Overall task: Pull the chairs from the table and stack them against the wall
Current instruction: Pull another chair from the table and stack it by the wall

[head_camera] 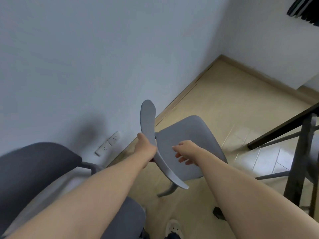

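The grey chair [188,145] stands on the tan floor [229,100] just out from the pale wall [86,66], its curved backrest [150,135] turned toward the wall and its seat facing the open floor. Beyond the seat the floor runs bare up to the corner, where the baseboard [181,95] meets a second wall. To the right, the dark table [283,126] edge and its black legs close off that side, near the chair but apart from it. At lower left a second, darker chair [38,163] sits close against the wall, blurred, beside two wall sockets [107,144]. The left hand [145,147] is clamped around the backrest near its middle, fingers wrapped behind the rail. The right hand [183,152] hovers over the seat just beside the backrest, fingers loosely curled and apart, touching nothing that can be seen. A light shoe [173,226] stands on the floor below the chair's rear leg.
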Available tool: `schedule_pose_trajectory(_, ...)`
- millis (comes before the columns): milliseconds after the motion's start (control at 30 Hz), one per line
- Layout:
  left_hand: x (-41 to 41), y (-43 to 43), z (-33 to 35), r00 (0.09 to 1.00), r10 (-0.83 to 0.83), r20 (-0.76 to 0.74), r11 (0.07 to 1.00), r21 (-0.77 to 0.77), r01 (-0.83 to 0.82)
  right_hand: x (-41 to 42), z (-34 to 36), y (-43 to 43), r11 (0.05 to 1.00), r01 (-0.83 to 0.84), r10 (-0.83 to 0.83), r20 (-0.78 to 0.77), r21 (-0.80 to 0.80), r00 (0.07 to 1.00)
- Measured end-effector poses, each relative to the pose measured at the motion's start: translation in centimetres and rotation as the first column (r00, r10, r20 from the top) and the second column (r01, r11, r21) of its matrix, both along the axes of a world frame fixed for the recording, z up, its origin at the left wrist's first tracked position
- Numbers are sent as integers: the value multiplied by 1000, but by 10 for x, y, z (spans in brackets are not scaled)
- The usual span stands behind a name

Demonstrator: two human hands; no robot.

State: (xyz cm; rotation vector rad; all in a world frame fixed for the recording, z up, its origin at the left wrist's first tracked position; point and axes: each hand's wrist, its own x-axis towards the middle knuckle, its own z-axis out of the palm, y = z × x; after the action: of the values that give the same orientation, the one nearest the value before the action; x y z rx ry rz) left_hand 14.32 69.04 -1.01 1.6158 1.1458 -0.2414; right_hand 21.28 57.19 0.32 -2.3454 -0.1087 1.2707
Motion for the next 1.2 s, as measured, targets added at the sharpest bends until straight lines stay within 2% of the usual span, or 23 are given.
schedule_pose_trajectory(133,-1,19,-1,999,-12,33,999,49,10,-1,-4,14,1000,-20,20,11,12,1000)
schedule_pose_trajectory(300,13,70,-7,998,-54,-11,950,307,55,-3,-6,21,1000,4,-4,22,-9,1000)
schedule_pose_trajectory(400,21,100,-4,995,83,52,904,416,-98,-5,-9,24,1000,-15,15,16,-14,1000)
schedule_pose_trajectory(433,23,106,-3,986,141,89,898,407,-165,-5,-10,26,1000,-18,18,15,-22,1000)
schedule_pose_trajectory(500,21,111,-6,970,216,111,928,287,-240,-7,-12,30,999,-25,25,13,-41,1000)
schedule_pose_trajectory(600,11,104,-18,993,121,-10,989,90,-119,-13,-12,43,998,-49,50,10,-40,999)
schedule_pose_trajectory(767,6,117,-19,999,24,-22,987,158,-20,-18,-10,65,997,-74,74,-1,-16,997)
schedule_pose_trajectory(867,5,137,-13,998,-33,-61,962,268,48,-20,-10,69,996,-87,87,0,-28,996)
schedule_pose_trajectory(1000,-3,180,-6,973,-153,-172,844,489,219,-24,-15,75,994,-104,103,-22,-45,994)
schedule_pose_trajectory(1200,-14,232,-9,958,-178,-225,718,636,283,-25,-32,90,992,-112,109,-48,-50,993)
